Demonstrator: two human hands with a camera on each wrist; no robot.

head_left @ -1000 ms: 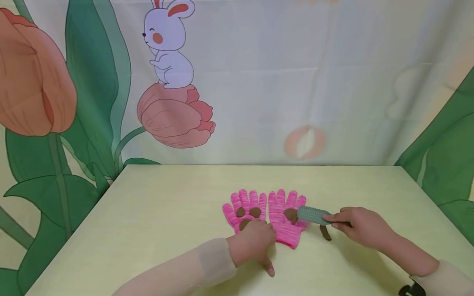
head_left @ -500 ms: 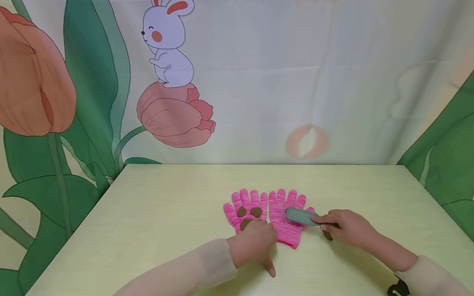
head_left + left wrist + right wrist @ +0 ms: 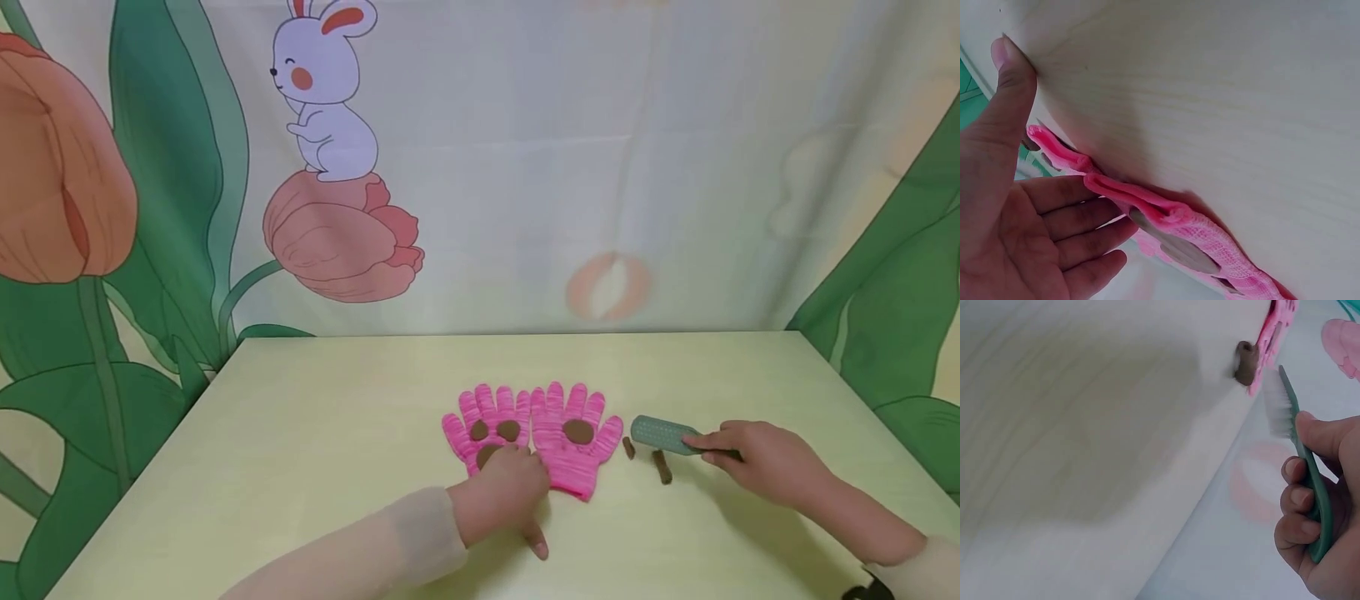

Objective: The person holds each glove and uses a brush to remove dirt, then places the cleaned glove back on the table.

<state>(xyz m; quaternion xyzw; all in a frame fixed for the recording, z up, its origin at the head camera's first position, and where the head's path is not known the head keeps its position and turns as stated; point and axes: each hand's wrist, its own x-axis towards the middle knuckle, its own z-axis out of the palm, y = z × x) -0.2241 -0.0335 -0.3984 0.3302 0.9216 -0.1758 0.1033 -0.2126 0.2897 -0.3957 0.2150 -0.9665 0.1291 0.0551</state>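
Note:
Two pink knit gloves lie side by side on the table: the left glove (image 3: 491,408) and the right glove (image 3: 566,454). Brown flat patches sit on both; a round patch (image 3: 578,431) marks the right glove. My left hand (image 3: 504,496) rests over the cuffs where the gloves meet. In the left wrist view its fingers (image 3: 1094,234) are nearly straight against the pink cuffs, thumb spread away. My right hand (image 3: 772,462) grips the handle of a green brush (image 3: 660,435), held to the right of the gloves. White bristles (image 3: 1277,406) show in the right wrist view.
Beside the right glove's thumb lies a small brown piece (image 3: 628,448), with a longer brown piece (image 3: 662,467) below the brush. The pale table (image 3: 315,433) ends at a printed backdrop (image 3: 487,167) with a rabbit and tulips.
The brush moved left over the right glove, then back right, off it. The round patch and the small brown piece now show. The left hand stays in place; the head view shifted slightly.

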